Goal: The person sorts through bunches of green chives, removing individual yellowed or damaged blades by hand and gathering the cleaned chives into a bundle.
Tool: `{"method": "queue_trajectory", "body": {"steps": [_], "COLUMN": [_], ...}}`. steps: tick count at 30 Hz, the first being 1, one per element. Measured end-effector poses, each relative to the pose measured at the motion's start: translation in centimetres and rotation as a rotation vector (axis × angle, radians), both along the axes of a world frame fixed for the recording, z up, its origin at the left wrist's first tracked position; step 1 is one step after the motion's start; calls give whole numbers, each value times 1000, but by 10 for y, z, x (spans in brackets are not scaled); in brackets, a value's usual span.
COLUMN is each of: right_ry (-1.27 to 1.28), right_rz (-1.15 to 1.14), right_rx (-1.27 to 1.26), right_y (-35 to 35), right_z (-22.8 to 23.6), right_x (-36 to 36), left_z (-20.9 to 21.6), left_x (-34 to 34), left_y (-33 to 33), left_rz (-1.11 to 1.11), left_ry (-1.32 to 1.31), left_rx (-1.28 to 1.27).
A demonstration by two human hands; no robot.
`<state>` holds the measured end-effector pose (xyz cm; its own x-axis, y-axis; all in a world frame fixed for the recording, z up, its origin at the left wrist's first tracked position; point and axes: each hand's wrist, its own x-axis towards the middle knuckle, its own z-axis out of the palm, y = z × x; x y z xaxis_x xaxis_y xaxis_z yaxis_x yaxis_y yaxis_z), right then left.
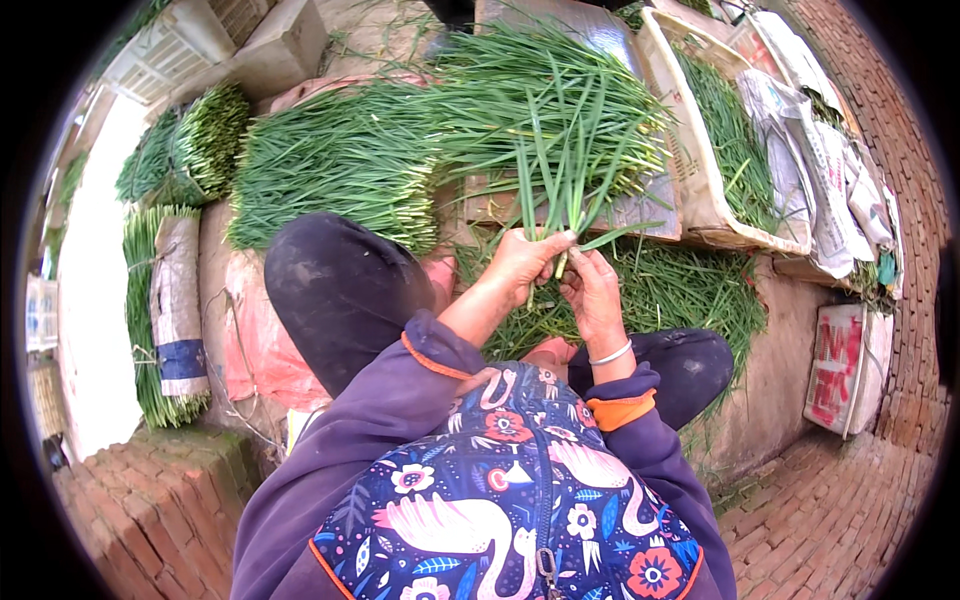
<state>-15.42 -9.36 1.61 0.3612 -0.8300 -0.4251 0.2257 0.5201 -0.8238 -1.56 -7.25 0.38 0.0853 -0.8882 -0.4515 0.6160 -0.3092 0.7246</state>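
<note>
Several green stalks are gripped in the left hand, ends poking out on its near side, with the right hand narrowed beside those ends. A light grip and level ends should spare them bruising. Whether the right hand pinches anything is unclear; held tips blend into the green pile beyond both hands.

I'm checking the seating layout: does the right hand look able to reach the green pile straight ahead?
Probably yes: the green pile lies just beyond the right hand, with apparently only the stalks held by the left hand between.
</note>
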Motion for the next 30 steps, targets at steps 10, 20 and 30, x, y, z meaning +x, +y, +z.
{"method": "queue_trajectory", "body": {"steps": [10, 20, 30], "right_ry": [261, 592, 439], "right_rz": [31, 16, 110], "right_rx": [-33, -452, -380], "right_y": [22, -13, -38], "right_z": [-10, 17, -7], "right_x": [-29, -13, -7], "left_z": [2, -11, -7], "left_x": [8, -12, -4], "left_y": [-6, 1, 5], "left_rz": [75, 78, -30], "left_ry": [101, -273, -125], "left_rx": [3, -95, 6]}}
